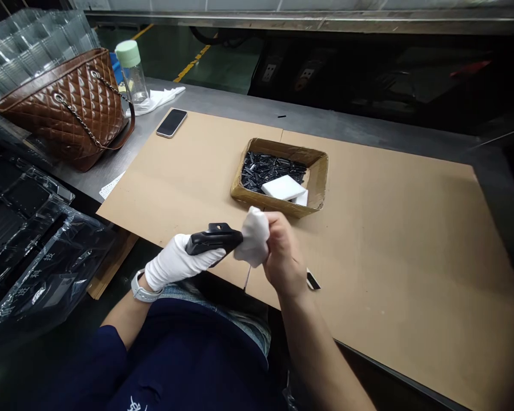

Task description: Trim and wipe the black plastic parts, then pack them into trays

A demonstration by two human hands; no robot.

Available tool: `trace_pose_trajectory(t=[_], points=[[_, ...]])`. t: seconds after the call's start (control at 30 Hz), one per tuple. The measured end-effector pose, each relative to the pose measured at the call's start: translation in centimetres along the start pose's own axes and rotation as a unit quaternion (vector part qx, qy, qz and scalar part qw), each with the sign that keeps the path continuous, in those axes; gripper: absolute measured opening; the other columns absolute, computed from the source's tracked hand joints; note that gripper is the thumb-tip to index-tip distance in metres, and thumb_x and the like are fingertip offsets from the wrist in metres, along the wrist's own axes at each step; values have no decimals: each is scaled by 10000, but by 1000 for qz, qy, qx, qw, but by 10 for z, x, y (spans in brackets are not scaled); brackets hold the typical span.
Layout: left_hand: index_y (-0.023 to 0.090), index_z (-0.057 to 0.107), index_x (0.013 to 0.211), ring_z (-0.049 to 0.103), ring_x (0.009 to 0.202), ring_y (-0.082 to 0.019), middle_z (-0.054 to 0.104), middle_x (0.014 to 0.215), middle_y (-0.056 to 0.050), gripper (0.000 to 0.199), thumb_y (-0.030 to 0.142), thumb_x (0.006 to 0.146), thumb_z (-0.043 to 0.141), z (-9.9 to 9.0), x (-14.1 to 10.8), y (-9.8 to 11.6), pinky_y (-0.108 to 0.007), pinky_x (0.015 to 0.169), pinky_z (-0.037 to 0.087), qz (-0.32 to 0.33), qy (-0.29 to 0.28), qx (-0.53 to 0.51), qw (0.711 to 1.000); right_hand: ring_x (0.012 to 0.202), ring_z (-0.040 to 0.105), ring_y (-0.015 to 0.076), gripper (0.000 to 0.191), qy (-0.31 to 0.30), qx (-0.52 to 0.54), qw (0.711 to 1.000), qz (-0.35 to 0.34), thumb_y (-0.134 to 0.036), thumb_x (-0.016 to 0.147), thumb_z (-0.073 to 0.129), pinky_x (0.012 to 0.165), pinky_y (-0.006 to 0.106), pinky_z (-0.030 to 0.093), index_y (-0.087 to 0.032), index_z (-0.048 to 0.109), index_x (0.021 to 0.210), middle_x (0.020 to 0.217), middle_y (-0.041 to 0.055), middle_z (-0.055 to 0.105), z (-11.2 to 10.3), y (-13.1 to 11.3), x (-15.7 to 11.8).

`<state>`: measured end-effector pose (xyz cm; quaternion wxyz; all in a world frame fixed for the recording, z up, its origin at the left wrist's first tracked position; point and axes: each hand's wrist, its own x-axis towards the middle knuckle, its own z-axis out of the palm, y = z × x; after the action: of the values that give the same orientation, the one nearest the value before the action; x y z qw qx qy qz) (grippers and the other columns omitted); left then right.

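My left hand [175,264], in a white glove, is closed around a black plastic part [214,239] with a small holed tab on its upper edge. My bare right hand [285,251] pinches a crumpled white cloth [254,237], which meets the right end of the part. Both hands are above the near edge of the cardboard sheet [389,240]. Just beyond them stands an open cardboard box [278,206] with many small black pieces [272,165] and a white block [284,187] inside. Beside my right wrist lies a small black-and-white item [312,279], partly hidden.
A phone [172,123] lies on the cardboard's far left corner. Further left are a brown quilted handbag [77,103], a bottle with a green lid [131,68] and clear plastic trays [34,43]. Bagged black parts [38,257] sit at lower left. A metal ledge [325,23] crosses the back.
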<state>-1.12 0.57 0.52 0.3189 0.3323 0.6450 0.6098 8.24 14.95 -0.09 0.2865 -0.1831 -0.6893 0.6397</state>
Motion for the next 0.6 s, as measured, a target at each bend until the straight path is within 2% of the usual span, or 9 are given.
trace_pose_trajectory(t=[0.07, 0.13, 0.17, 0.2, 0.27, 0.33, 0.37, 0.47, 0.6], points=[[214, 713, 996, 689, 904, -228, 735, 959, -48, 238, 274, 773, 655, -1, 1, -3, -327, 881, 524, -10, 7, 20, 1000, 658, 547, 175, 459, -10, -2, 998, -60, -627, 872, 368, 572, 319, 466, -229, 554, 738, 698, 23, 517, 3, 5, -4], [205, 710, 981, 691, 871, -224, 738, 916, -47, 229, 297, 780, 650, -1, 1, -5, -329, 864, 529, -19, 7, 42, 999, 774, 566, 197, 400, -14, -23, 995, -98, -578, 854, 472, 695, 355, 476, -226, 581, 698, 775, 42, 546, 4, 10, -3], [199, 704, 991, 686, 891, -224, 735, 933, -50, 237, 307, 790, 640, -2, 2, -7, -333, 880, 520, -19, -1, 58, 998, 808, 571, 202, 350, -19, -23, 995, -94, -552, 826, 543, 733, 360, 474, -228, 594, 705, 810, 45, 562, 4, 12, -2], [193, 694, 1012, 678, 923, -225, 729, 966, -53, 252, 316, 802, 626, -2, 2, -8, -337, 899, 510, -15, -12, 76, 997, 827, 575, 203, 315, -31, -11, 997, -73, -543, 795, 595, 749, 357, 473, -233, 611, 744, 843, 45, 580, 3, 12, 0], [180, 670, 1055, 667, 961, -220, 716, 1019, -58, 282, 326, 825, 596, -1, 1, -9, -336, 908, 502, -12, -39, 118, 992, 836, 587, 205, 351, -88, 40, 995, 17, -570, 757, 626, 716, 336, 480, -250, 631, 902, 910, 50, 619, 1, 11, 3], [171, 665, 1051, 678, 907, -208, 721, 979, -53, 286, 334, 831, 584, -1, 0, -10, -317, 853, 520, -18, -54, 171, 984, 810, 593, 202, 438, -175, 74, 975, 114, -593, 750, 618, 669, 315, 477, -245, 626, 1016, 907, 53, 643, -2, 7, 7], [167, 671, 1027, 684, 853, -201, 725, 930, -48, 275, 337, 831, 580, -2, -1, -10, -303, 808, 529, -23, -55, 201, 978, 784, 588, 196, 452, -217, 78, 962, 146, -599, 751, 612, 649, 305, 469, -231, 634, 1012, 876, 54, 645, -4, 5, 8], [165, 682, 964, 674, 714, -177, 712, 806, -30, 241, 326, 846, 547, -3, -2, -11, -263, 679, 519, -16, -68, 277, 958, 618, 505, 136, 420, -284, 69, 939, 180, -601, 753, 606, 534, 260, 399, -194, 639, 852, 756, 39, 600, -6, -2, 12], [171, 655, 1015, 669, 731, -165, 705, 860, -30, 248, 280, 881, 478, -5, 3, -11, -234, 656, 488, 23, -111, 322, 940, 532, 371, 83, 415, -284, 87, 937, 186, -595, 723, 637, 465, 225, 281, -200, 537, 804, 720, -4, 514, -4, -3, 16]])
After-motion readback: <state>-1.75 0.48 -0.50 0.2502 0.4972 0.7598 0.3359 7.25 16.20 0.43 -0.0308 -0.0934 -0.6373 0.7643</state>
